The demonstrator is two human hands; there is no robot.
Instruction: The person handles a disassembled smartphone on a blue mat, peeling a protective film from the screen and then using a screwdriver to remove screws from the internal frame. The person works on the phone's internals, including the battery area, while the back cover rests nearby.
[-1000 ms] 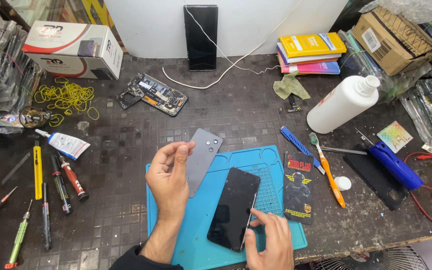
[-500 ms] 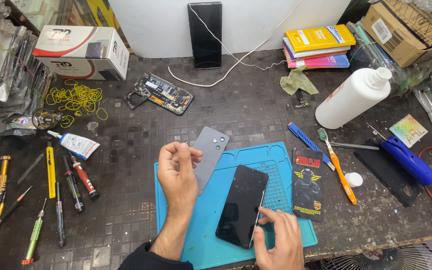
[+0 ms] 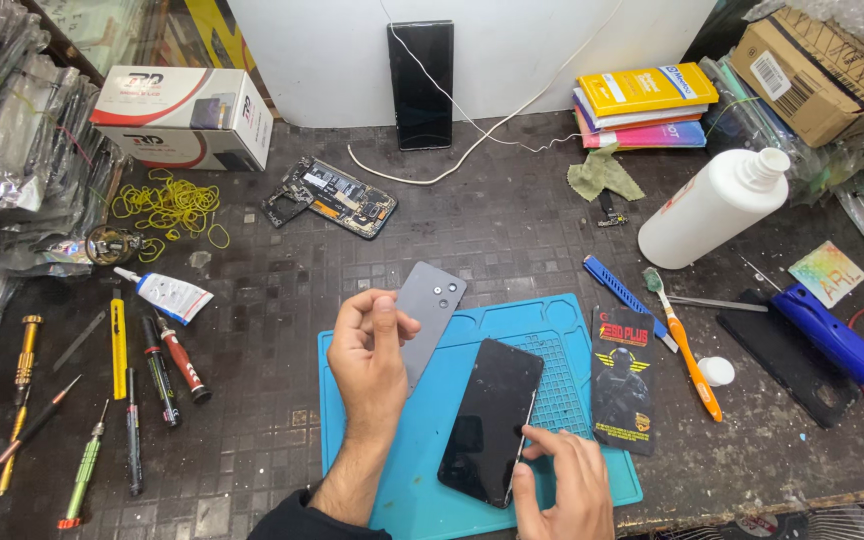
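My left hand grips a grey phone back cover with two camera holes, held tilted just above the upper left of a teal work mat. My right hand rests on the mat's lower part, its fingers touching the right edge of a black phone that lies screen up on the mat. A dark flat packet with a yellow emblem lies on the mat's right side.
Screwdrivers and tweezers lie at left beside a glue tube and yellow rubber bands. An opened phone frame, white bottle, orange toothbrush, blue tool, boxes and a standing black phone ring the bench.
The view has shifted slightly. My left hand still holds the grey cover in about the same place; my right hand has stayed at the black phone's lower right edge.
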